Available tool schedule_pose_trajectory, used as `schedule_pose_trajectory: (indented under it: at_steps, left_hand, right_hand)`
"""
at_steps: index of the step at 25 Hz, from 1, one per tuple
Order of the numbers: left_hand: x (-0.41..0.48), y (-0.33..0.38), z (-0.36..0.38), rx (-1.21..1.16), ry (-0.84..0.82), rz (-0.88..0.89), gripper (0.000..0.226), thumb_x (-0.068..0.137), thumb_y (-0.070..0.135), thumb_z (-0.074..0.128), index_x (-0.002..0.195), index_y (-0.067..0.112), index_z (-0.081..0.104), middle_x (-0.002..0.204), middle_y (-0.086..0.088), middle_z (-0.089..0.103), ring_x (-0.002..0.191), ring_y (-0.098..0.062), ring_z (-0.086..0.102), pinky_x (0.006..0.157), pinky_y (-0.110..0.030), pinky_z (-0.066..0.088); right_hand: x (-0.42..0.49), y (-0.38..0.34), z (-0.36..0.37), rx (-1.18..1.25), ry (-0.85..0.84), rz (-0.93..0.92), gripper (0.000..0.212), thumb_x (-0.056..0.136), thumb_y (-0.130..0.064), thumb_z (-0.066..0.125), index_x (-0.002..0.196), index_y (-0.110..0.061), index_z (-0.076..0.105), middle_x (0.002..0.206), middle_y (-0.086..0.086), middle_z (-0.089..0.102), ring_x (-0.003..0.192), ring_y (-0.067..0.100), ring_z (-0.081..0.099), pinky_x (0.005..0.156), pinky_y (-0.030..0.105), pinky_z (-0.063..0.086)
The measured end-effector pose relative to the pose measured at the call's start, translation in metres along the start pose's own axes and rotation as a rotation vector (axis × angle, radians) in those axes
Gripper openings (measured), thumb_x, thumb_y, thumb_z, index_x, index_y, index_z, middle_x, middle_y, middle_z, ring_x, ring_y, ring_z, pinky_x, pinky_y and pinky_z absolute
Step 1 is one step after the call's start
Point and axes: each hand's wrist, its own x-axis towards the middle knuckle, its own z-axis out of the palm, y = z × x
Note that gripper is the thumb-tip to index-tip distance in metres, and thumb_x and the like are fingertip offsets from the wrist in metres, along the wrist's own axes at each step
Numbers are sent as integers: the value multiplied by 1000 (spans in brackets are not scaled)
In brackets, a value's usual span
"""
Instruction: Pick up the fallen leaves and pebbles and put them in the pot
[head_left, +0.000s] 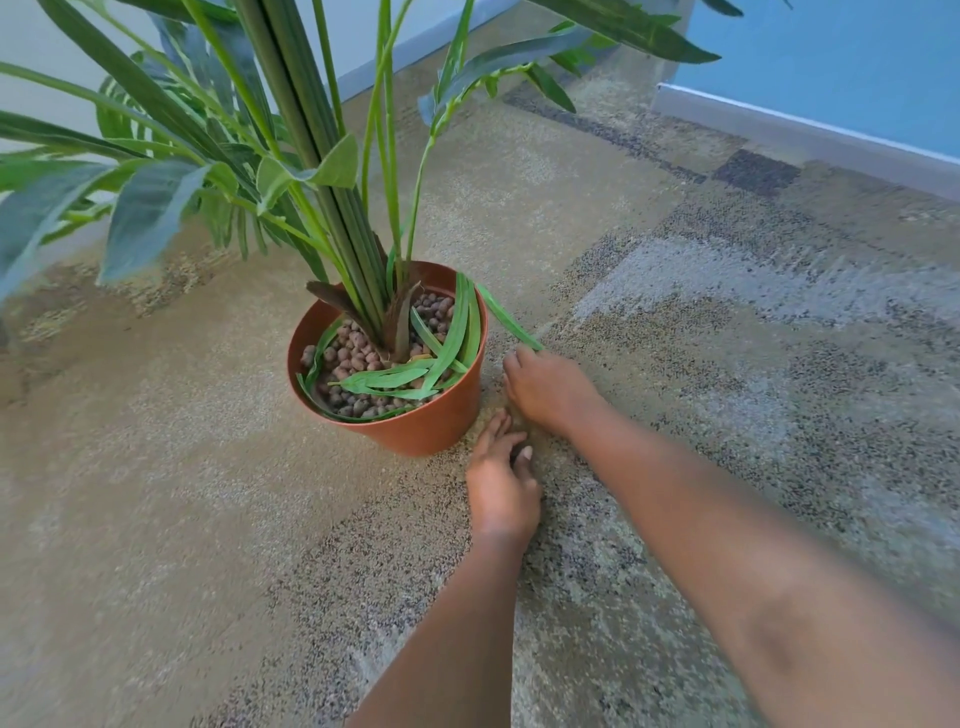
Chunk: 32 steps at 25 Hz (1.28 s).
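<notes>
Many leaves (415, 364) and pebbles (353, 345) already in the pot (441, 421), one leaf (506, 317) left, pinched by right hand (543, 387), left hand (501, 483) loosely curled on carpet (208, 467).

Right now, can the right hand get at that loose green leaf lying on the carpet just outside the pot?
Probably yes. The right hand already has its fingertips at the near end of the leaf, which lies on open carpet beside the pot. Nothing sits between them; whether the grip has closed is unclear.

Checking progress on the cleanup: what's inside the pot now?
The pot holds brown pebbles, loose green leaves and the plant's stems. Anything beneath the pebbles is hidden.
</notes>
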Motion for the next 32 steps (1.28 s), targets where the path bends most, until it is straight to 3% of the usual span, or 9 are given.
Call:
schedule_pose_trajectory:
  at_steps: [6,11,13,16,21,24,27,29,32]
  left_hand:
    - [3,-1,0,-75,13,-62,17,89,4,64,103,9,74,142,-2,55,131,-7,44,104,-1,19]
    - [-18,36,-17,-319,61,-168,23,86,6,68,98,25,73,123,10,63,119,-14,59,107,-28,42]
    - [-34,66,-35,-523,166,-120,33,84,9,69,91,42,71,99,10,72,87,-12,70,80,-29,60]
    - [-26,94,-92,-537,516,92,22,86,25,66,101,41,70,77,11,71,64,-9,68,55,-15,54]
    - [24,87,-169,-54,672,-37,31,87,27,72,115,14,71,99,-3,76,88,-18,72,80,-27,55]
    - [27,79,-170,58,655,-13,37,84,30,75,117,12,70,114,-4,74,101,-17,69,88,-25,50]
    - [18,77,-154,10,739,334,20,85,23,72,102,12,72,106,-1,74,96,-5,65,87,-21,53]
    - [-1,84,-112,-17,520,435,15,88,27,66,99,17,70,97,3,71,88,-3,61,80,-24,56]
    - [-34,86,-1,150,-245,294,37,85,30,69,121,22,64,124,1,63,111,-15,58,98,-38,51]
  right_hand:
    - [-21,1,-24,397,-29,307,34,106,-27,38,89,-8,61,73,4,63,53,14,61,42,20,46]
    - [-24,13,-109,919,33,632,50,98,-44,51,61,-11,55,52,0,56,33,8,42,44,21,37]
    - [-16,-1,-152,919,18,544,47,97,-45,52,62,-14,57,54,-2,58,29,4,45,43,20,38]
    - [7,-35,-186,820,0,416,34,98,-38,55,84,-10,68,71,3,67,47,9,61,42,20,42]
    - [15,-69,-202,621,-118,262,25,100,-10,44,109,4,63,109,21,66,100,35,65,78,36,52]
    - [-1,-32,-195,747,-25,355,23,98,-13,54,103,4,68,100,15,72,88,25,71,74,32,56]
    - [-47,20,-161,807,-1,591,18,92,-22,66,94,-6,73,86,10,74,67,14,69,63,29,55]
    - [-96,38,-125,779,-144,768,15,87,-24,72,97,-13,72,91,6,73,71,17,69,66,31,55]
    - [-181,60,-70,829,-239,1038,25,78,-17,80,101,-17,69,115,2,67,81,21,69,71,38,59]
